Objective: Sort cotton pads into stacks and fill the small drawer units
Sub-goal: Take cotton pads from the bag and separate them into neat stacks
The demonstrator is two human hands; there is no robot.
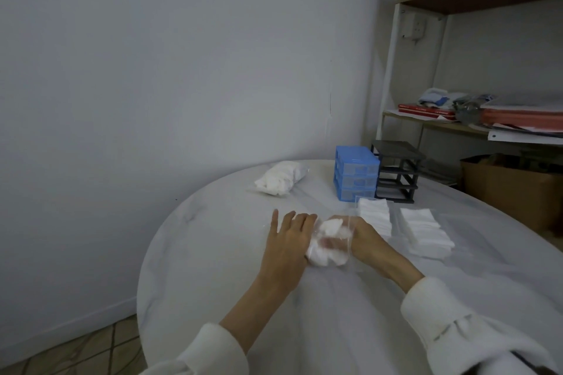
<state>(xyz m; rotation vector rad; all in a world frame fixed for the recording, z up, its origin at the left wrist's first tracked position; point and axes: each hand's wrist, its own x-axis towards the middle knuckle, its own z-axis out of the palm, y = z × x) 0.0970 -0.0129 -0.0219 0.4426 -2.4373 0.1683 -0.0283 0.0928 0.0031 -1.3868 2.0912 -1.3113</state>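
A clear plastic bag of white cotton pads (327, 248) lies on the round white table (213, 253), between my hands. My left hand (289, 236) rests on the bag's left side with its fingers straight. My right hand (361, 233) reaches into the bag's open end, and its fingers show through the plastic, curled round a clump of pads. Two rows of stacked square pads (374, 218) (425, 230) lie to the right. Behind them stand a blue drawer unit (356, 173) and a black drawer unit (397, 175).
A second, full bag of cotton pads (278, 179) lies at the far side of the table. A shelf rack (457, 119) with papers and a cardboard box (515, 192) stand to the right, past the table's edge. A plain wall is close behind.
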